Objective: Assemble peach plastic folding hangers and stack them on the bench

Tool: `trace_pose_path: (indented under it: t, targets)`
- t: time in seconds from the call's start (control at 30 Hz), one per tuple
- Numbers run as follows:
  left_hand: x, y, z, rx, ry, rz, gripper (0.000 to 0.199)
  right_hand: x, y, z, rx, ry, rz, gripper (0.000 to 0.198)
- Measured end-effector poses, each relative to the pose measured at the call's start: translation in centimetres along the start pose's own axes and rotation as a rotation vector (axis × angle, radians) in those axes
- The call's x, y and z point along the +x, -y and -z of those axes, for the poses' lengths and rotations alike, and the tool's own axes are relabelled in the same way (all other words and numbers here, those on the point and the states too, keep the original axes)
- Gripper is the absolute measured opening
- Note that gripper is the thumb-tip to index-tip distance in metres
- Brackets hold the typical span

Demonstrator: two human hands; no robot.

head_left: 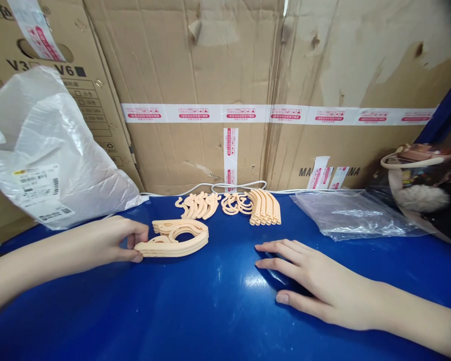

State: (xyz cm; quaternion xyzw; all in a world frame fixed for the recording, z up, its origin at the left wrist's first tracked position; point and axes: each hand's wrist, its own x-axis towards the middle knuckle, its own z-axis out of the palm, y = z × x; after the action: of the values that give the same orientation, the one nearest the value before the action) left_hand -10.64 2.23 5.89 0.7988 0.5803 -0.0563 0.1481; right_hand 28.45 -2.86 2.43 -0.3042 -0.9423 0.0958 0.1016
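The stack (175, 247) lies between the hands, right at the fingertips of the left hand (125, 240), its long axis running sideways toward the right hand (313, 281). The left hand is nearer, thumb and fingers pinching the stack's left end; the right hand holds nothing, fingers spread, well apart from it. Counted: one stack, seemingly three layers; beyond the hands, one group each of wavy pieces (199, 205), hooks (236, 204) and bars (265, 206), too overlapped to count singly.
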Motion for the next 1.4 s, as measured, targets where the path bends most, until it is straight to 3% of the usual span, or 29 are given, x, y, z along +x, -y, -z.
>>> trace_pose_path:
  t: [0.2, 0.53, 0.67, 0.77, 0.9, 1.0, 1.1, 1.2, 1.4]
  targets:
    - [-0.3, -0.9, 0.3, -0.008, -0.016, 0.028, 0.02, 0.0, 0.0, 0.1, 0.015, 0.004, 0.005, 0.043]
    - [0.0, -0.3, -0.1, 0.013, 0.022, 0.005, 0.019, 0.0, 0.2, 0.2, -0.014, 0.032, -0.019, 0.044]
    - [-1.0, -0.6, 0.8, 0.031, 0.016, 0.076, 0.026, 0.0, 0.2, 0.2, -0.017, 0.033, -0.014, 0.044]
    - [-1.7, -1.5, 1.6, 0.033, -0.074, 0.123, 0.041, -0.1, 0.4, 0.2, -0.013, 0.023, -0.003, 0.043]
    - [-2.0, -5.5, 1.1, -0.03, -0.391, -0.126, 0.044, 0.2, -0.2, 0.4, -0.007, -0.057, -0.023, 0.039]
    - [-1.7, -9.9, -1.1, 0.04, -0.456, -0.406, 0.029, 0.9, -2.2, 1.4, -0.034, -0.251, -0.134, 0.032]
    - [-0.8, -13.5, -3.9, 0.11, -0.406, -0.593, 0.035, 2.1, -5.4, 2.9, -0.101, -0.281, -0.362, 0.035]
    - [0.3, -15.2, -6.0, 0.068, -0.348, -0.635, 0.042, 3.9, -8.7, 4.0, -0.168, -0.219, -0.604, 0.037]
    - [1.2, -15.3, -6.8, -0.099, -0.294, -0.615, 0.039, 6.9, -12.7, 3.9, -0.121, -0.142, -0.777, 0.046]
